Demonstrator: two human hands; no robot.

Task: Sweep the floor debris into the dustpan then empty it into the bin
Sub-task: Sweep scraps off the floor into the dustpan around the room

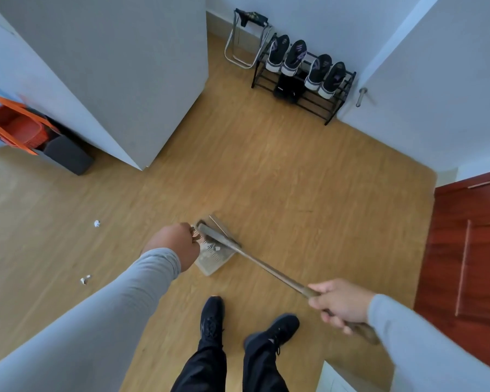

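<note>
A person's right hand [340, 303] grips a broom [255, 263], its head over the dustpan [213, 257] held by the left hand [178, 244]; paper scraps [85, 279] lie on the floor [294, 171].

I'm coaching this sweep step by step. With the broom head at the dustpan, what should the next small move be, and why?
Probably carry the broom left toward the nearer paper scrap. The right hand grips the handle, the left hand holds the dustpan, which already holds bits, and another scrap lies loose on the floor.
</note>
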